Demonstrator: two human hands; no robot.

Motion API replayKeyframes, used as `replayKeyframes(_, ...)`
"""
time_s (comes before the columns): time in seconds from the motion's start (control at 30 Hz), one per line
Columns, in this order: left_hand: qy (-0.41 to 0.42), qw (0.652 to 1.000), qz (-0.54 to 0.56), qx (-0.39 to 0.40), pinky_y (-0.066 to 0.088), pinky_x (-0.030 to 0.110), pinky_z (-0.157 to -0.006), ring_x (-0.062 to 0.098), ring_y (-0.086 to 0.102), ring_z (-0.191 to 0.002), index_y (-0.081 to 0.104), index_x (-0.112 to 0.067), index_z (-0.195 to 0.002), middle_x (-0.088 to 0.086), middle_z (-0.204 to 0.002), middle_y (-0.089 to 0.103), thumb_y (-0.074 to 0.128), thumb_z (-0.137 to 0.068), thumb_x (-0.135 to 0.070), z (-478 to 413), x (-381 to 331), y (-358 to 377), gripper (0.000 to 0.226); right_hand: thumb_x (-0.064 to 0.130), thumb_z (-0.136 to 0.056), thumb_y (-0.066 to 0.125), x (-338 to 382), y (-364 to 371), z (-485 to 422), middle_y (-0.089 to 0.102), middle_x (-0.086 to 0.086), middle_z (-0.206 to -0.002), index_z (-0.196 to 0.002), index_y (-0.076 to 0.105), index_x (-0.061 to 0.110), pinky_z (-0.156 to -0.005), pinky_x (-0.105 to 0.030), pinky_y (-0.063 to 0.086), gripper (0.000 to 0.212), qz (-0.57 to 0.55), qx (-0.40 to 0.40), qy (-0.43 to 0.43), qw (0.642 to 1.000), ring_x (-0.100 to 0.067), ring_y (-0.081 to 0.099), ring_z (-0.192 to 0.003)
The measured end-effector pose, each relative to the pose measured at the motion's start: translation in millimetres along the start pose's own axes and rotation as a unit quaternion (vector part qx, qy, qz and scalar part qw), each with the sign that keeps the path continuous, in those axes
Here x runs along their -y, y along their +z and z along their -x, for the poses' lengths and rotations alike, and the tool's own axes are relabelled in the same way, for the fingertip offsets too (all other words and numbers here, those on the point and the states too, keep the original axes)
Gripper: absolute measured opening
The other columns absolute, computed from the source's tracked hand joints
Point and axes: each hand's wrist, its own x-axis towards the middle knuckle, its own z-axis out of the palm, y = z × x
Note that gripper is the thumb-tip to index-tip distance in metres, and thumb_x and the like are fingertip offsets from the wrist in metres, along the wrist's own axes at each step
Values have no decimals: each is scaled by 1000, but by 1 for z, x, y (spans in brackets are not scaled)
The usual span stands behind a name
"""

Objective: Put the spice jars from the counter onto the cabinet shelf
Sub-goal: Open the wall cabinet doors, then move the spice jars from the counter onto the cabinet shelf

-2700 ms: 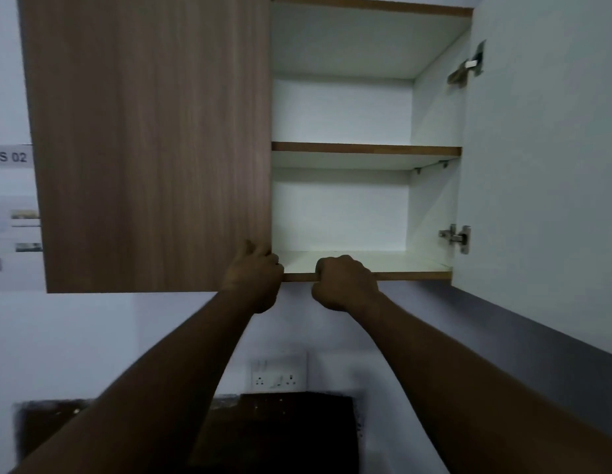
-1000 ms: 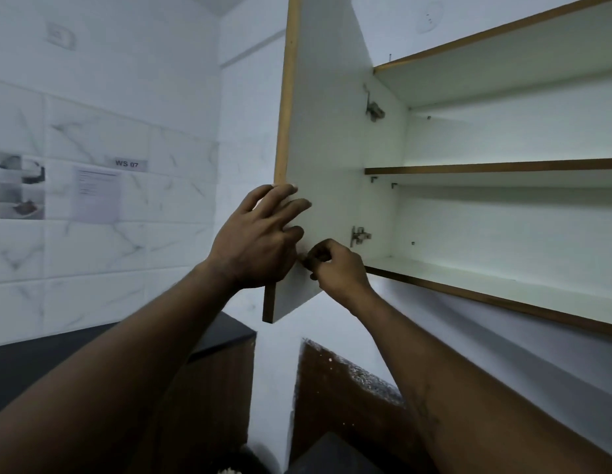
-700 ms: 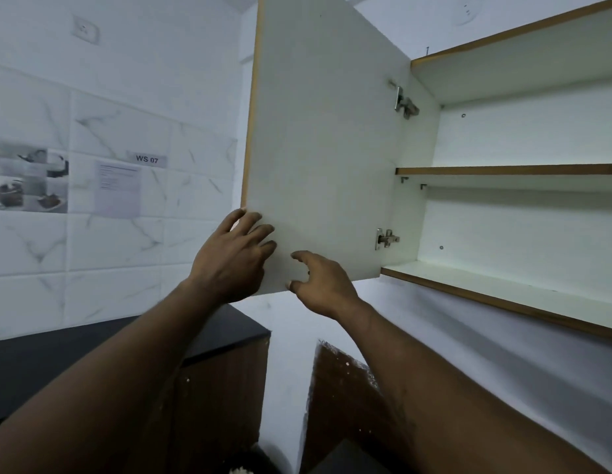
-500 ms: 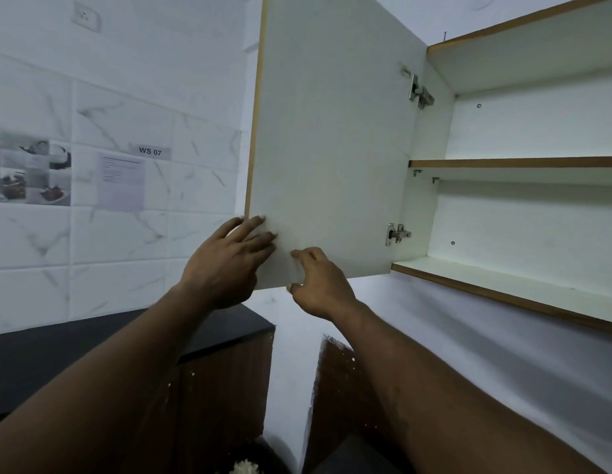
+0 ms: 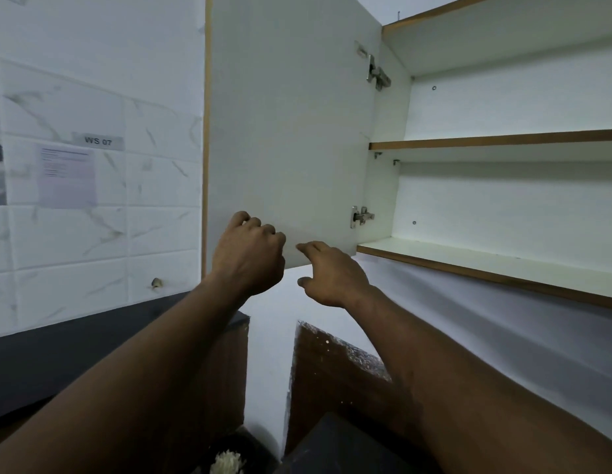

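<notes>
No spice jar shows in the head view. The wall cabinet stands open, and its white left door [image 5: 291, 131] is swung wide to the left. The lower shelf [image 5: 468, 263] and the middle shelf [image 5: 503, 140] are bare. My left hand [image 5: 250, 254] is at the door's bottom edge with its fingers curled and holds nothing. My right hand [image 5: 332, 275] hovers just below that edge, fingers loosely spread, with nothing in it.
A dark counter [image 5: 58, 357] runs along the tiled wall at the left, under a paper sheet [image 5: 67, 177] labelled WS 07. A brown panel [image 5: 332, 371] stands below the cabinet. Something pale and fluffy [image 5: 226, 463] sits at the bottom edge.
The left door has swung fully open to the left. My left hand's fingers went from flat on the door to curled. My right hand has come off the door.
</notes>
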Motion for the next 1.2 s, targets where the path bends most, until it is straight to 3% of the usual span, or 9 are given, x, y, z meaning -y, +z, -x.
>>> replayKeyframes(0.2,-19,989,115,96,43,38,-86,24,66,-90,65,-23,-114,-2,-100,72,47,-86,-34,-27,-68,6,35,42,-91,66,-52,-35,35,40,4,-160,-156,35,29,-106,-44,46,73,71,-10,57,996,-28,46,-140)
replayKeyframes(0.37,13,968,207,139,46,40,-93,25,63,-113,57,-23,-133,0,-128,66,51,-89,-39,-41,-140,9,47,44,-90,63,-102,-64,81,51,1,-149,-152,40,28,-97,-42,48,69,128,-3,122,984,-29,53,-129)
replayKeyframes(0.6,105,933,307,154,47,43,-97,27,59,-123,49,-21,-141,1,-141,58,55,-90,-41,-47,-248,0,55,42,-91,64,-162,-93,167,43,3,-157,-153,38,29,-105,-43,46,69,160,6,235,959,-25,45,-141)
replayKeyframes(0.77,166,908,353,155,46,46,-101,29,55,-130,39,-22,-151,2,-153,48,59,-90,-43,-46,-307,-9,67,42,-92,63,-189,-107,219,47,-1,-153,-154,36,28,-99,-45,48,69,202,24,297,933,-30,49,-134)
replayKeyframes(1.07,250,859,410,177,46,46,-102,30,50,-135,30,-23,-157,3,-159,40,63,-89,-46,-25,-385,-13,79,48,-89,63,-210,-117,291,70,-4,-118,-151,35,30,-84,-42,56,71,226,53,395,889,-31,65,-107)
replayKeyframes(1.2,278,837,426,200,48,47,-101,31,52,-133,30,-22,-157,5,-157,42,66,-88,-44,-10,-404,-7,81,48,-89,64,-211,-104,312,70,-6,-114,-151,37,28,-80,-41,56,70,231,63,416,877,-33,67,-103)
